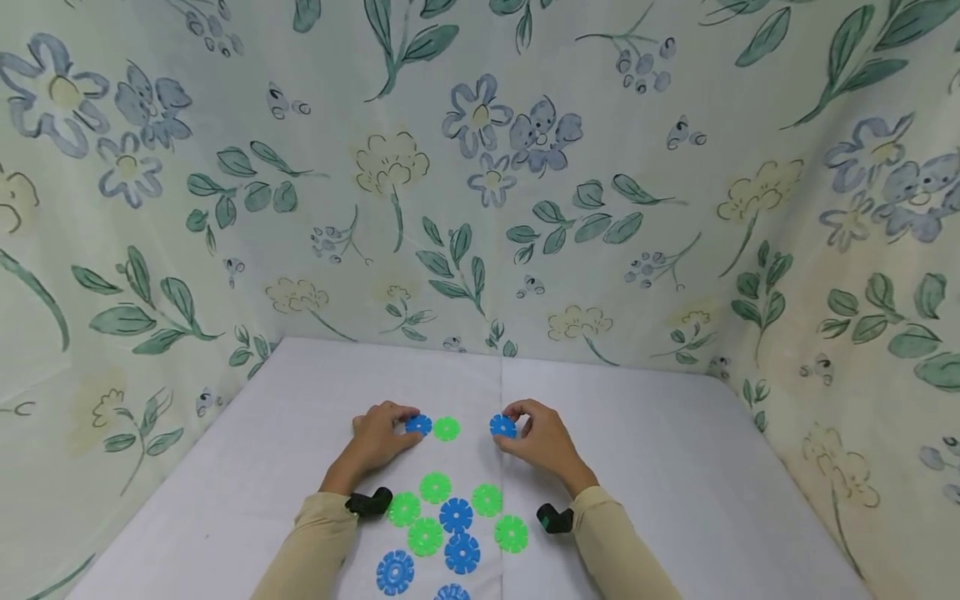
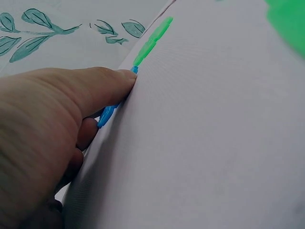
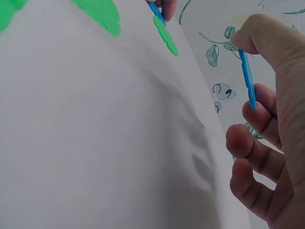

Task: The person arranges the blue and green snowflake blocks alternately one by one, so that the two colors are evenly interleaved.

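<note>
My left hand [image 1: 377, 435] has its thumb and fingers on the edges of a blue notched plastic disc [image 1: 422, 424], which lies flat against the white cloth. A green notched disc [image 1: 447, 429] lies right beside it, edge to edge. To the right, my right hand [image 1: 549, 439] pinches another blue disc [image 1: 502, 427] between thumb and fingertips. In the right wrist view that blue disc [image 3: 247, 76] is seen edge-on, held off the cloth, with the other fingers loosely curled below it. The left wrist view shows the left thumb pressing the blue disc [image 2: 107, 113] near the green one [image 2: 151, 43].
Nearer the body, between the forearms, several loose discs lie on the white cloth [image 1: 637, 467], among them a green disc [image 1: 487, 500] and a blue disc [image 1: 395, 572]. One blue disc [image 1: 453, 592] is cut off by the lower frame edge. Floral curtains [image 1: 480, 208] enclose the table.
</note>
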`<state>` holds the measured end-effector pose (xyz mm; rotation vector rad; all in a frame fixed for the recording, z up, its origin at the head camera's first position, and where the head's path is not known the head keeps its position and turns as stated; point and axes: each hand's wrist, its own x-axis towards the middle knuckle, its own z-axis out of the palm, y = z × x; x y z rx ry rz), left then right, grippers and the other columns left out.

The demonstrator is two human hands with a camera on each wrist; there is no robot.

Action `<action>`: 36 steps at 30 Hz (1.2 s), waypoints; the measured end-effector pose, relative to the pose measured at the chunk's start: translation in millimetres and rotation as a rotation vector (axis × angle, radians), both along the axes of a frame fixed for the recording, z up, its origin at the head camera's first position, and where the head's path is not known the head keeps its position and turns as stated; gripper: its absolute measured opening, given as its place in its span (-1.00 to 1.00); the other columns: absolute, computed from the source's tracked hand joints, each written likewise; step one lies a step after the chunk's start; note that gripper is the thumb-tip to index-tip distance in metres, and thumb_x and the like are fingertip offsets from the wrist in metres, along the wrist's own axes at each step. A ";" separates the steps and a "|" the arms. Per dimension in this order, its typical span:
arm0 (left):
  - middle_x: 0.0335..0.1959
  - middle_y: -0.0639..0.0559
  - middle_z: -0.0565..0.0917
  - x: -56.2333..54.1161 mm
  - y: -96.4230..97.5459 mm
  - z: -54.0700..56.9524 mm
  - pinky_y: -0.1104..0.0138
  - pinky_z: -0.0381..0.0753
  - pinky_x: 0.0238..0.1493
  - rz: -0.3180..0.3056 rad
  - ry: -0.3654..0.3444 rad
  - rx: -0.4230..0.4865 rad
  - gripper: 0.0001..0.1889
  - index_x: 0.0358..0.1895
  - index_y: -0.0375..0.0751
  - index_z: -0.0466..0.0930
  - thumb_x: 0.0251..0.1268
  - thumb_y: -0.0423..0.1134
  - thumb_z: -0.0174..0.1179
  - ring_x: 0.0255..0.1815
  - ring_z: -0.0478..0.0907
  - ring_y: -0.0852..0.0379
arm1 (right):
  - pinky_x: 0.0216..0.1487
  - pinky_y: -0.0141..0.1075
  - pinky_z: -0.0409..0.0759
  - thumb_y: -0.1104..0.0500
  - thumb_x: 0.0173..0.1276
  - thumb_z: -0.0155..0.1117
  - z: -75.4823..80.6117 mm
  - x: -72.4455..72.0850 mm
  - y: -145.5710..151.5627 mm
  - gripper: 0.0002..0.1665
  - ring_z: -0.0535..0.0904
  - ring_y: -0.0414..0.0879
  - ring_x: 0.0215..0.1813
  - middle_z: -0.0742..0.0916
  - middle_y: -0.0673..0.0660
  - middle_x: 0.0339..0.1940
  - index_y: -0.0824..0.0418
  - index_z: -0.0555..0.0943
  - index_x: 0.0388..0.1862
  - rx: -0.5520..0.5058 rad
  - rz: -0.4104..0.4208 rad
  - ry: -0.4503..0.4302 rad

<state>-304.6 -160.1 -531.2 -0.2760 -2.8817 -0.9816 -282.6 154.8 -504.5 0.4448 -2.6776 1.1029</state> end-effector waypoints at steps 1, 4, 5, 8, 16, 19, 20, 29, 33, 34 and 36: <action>0.03 0.08 0.66 0.0 -0.1 -0.1 -0.02 0.15 0.13 -0.001 -0.002 -0.002 -0.55 0.16 0.14 0.68 0.18 0.06 0.42 0.12 0.51 0.01 | -0.42 -0.39 0.48 -0.07 0.04 0.61 -1.1 -1.6 -2.0 -0.56 0.47 -0.21 -0.41 0.68 -0.10 -0.23 -0.02 0.67 -0.11 0.004 0.002 0.002; 0.03 0.09 0.66 0.4 -0.1 0.2 -0.02 0.15 0.13 -0.001 -0.003 -0.009 -0.55 0.16 0.14 0.67 0.18 0.05 0.41 0.11 0.51 0.02 | -0.38 -0.41 0.49 -0.08 0.06 0.59 -6.1 -7.3 -8.5 -0.56 0.48 -0.22 -0.40 0.68 -0.10 -0.24 0.01 0.68 -0.11 -0.003 0.024 -0.022; 0.03 0.09 0.66 0.8 0.1 0.8 -0.02 0.15 0.13 0.000 -0.001 -0.008 -0.55 0.16 0.14 0.67 0.18 0.05 0.41 0.11 0.51 0.02 | -0.35 -0.41 0.50 -0.07 0.07 0.59 -8.0 -9.2 -10.6 -0.57 0.49 -0.22 -0.40 0.68 -0.09 -0.24 0.02 0.68 -0.11 -0.008 0.038 -0.036; 0.03 0.07 0.66 2.2 0.8 3.6 -0.02 0.15 0.13 -0.001 0.005 0.002 -0.55 0.16 0.13 0.68 0.18 0.03 0.42 0.12 0.52 0.01 | -0.31 -0.41 0.52 -0.07 0.09 0.58 -14.2 -13.6 -15.8 -0.58 0.52 -0.22 -0.37 0.68 -0.09 -0.23 0.02 0.67 -0.11 -0.023 0.062 -0.080; 0.01 0.09 0.66 2.9 1.7 6.2 -0.02 0.15 0.13 0.000 0.005 0.009 -0.57 0.15 0.14 0.68 0.19 0.02 0.43 0.11 0.52 0.01 | -0.17 -0.29 0.51 -0.20 0.06 0.54 -19.2 -14.6 -28.2 -0.56 0.52 -0.21 -0.26 0.69 -0.12 -0.26 -0.03 0.69 -0.16 0.040 -0.010 -0.087; 0.00 0.09 0.67 3.0 1.8 6.1 -0.01 0.16 0.12 -0.002 0.011 0.005 -0.56 0.14 0.13 0.68 0.18 0.02 0.43 0.09 0.52 0.02 | -0.11 -0.25 0.53 -0.23 0.06 0.52 -19.0 -16.0 -32.8 -0.56 0.53 -0.22 -0.24 0.69 -0.14 -0.28 -0.04 0.69 -0.17 0.068 -0.057 -0.101; 0.00 0.09 0.67 3.0 1.8 6.0 -0.01 0.17 0.11 -0.003 0.012 0.002 -0.56 0.14 0.13 0.69 0.18 0.02 0.44 0.09 0.52 0.02 | -0.10 -0.24 0.53 -0.24 0.07 0.51 -19.4 -16.6 -34.3 -0.56 0.53 -0.22 -0.24 0.69 -0.14 -0.28 -0.04 0.69 -0.18 0.080 -0.073 -0.106; -0.01 0.08 0.67 3.0 2.9 5.9 0.00 0.16 0.09 0.005 0.011 -0.001 -0.57 0.14 0.12 0.69 0.18 0.01 0.44 0.06 0.52 0.03 | -0.11 -0.19 0.52 -0.29 0.03 0.50 -16.7 -18.3 -42.1 -0.53 0.54 -0.21 -0.23 0.70 -0.14 -0.28 -0.06 0.69 -0.19 0.111 -0.132 -0.154; 0.01 0.08 0.67 2.8 2.9 4.7 0.01 0.16 0.11 0.014 0.004 -0.012 -0.57 0.14 0.13 0.69 0.18 0.02 0.43 0.08 0.52 0.03 | -0.10 -0.20 0.51 -0.31 0.02 0.51 -17.9 -18.7 -43.9 -0.52 0.55 -0.21 -0.24 0.70 -0.16 -0.29 -0.07 0.70 -0.19 0.129 -0.141 -0.162; 0.01 0.08 0.66 2.6 3.0 4.5 0.01 0.17 0.11 0.015 0.003 -0.015 -0.57 0.14 0.14 0.69 0.18 0.03 0.43 0.08 0.52 0.03 | -0.10 -0.20 0.51 -0.31 0.02 0.52 -18.3 -18.9 -44.0 -0.52 0.55 -0.22 -0.24 0.70 -0.16 -0.29 -0.07 0.70 -0.19 0.136 -0.138 -0.156; 0.01 0.08 0.66 2.4 3.1 4.5 0.02 0.16 0.13 0.016 0.001 -0.018 -0.57 0.15 0.15 0.68 0.18 0.04 0.43 0.09 0.51 0.03 | -0.11 -0.20 0.52 -0.31 0.02 0.52 -18.5 -18.9 -44.4 -0.51 0.56 -0.22 -0.24 0.70 -0.15 -0.29 -0.06 0.71 -0.19 0.138 -0.137 -0.147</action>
